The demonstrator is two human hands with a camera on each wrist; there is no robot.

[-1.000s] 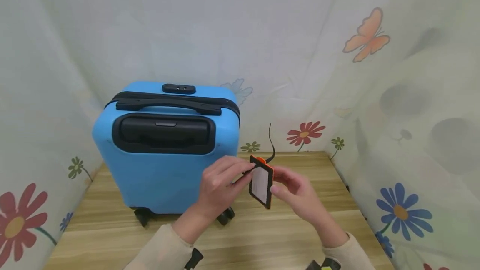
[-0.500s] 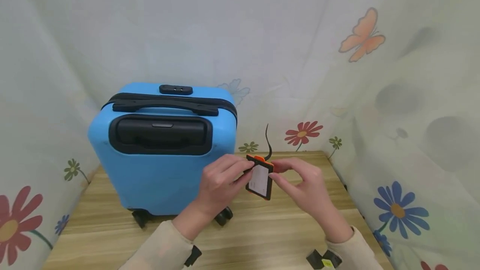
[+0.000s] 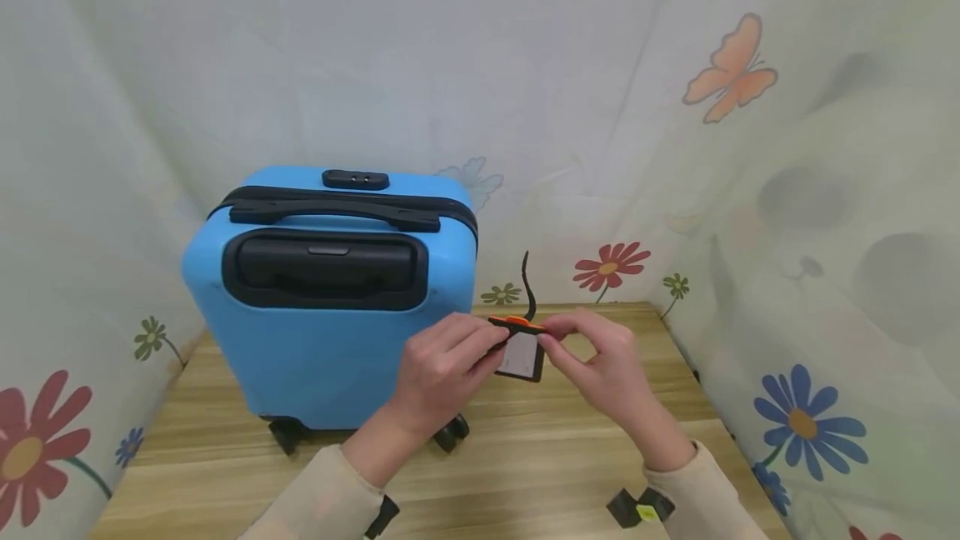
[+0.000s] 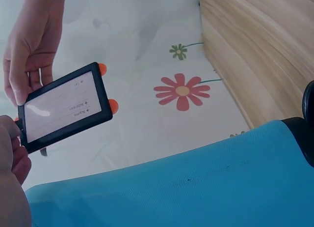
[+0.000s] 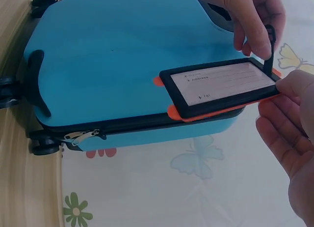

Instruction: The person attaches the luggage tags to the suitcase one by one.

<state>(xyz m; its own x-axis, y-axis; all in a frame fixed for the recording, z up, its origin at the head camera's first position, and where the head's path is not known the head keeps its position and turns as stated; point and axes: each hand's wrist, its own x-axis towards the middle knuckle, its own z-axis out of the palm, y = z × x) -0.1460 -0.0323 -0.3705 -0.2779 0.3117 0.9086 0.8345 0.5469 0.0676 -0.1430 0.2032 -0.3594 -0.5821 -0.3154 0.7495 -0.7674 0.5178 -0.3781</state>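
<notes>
A luggage tag (image 3: pixel 521 354) with a black frame, orange backing and white address card hangs between the hands, right of the blue suitcase (image 3: pixel 337 365). My left hand (image 3: pixel 442 365) pinches a black strap (image 5: pixel 271 45) at the tag's top edge. With thumb and fingers, my right hand (image 3: pixel 607 361) pinches the tag's top right corner. A thin strap end (image 3: pixel 529 290) sticks up behind the tag. In the left wrist view the card's printed lines on the luggage tag (image 4: pixel 64 109) face the camera. Part of the strap is hidden by the left fingers.
The suitcase stands upright on its wheels (image 3: pixel 447 433) on a wood-grain table (image 3: pixel 525 473). Its black carry handle (image 3: pixel 333 208) and retracted pull handle (image 3: pixel 326 261) face up. A pale curtain (image 3: pixel 585 107) printed with flowers and butterflies surrounds the table.
The tag has tilted so its top edge now faces my head camera more. My right hand has shifted its hold up to the tag's top corner. The left hand stays on the strap.
</notes>
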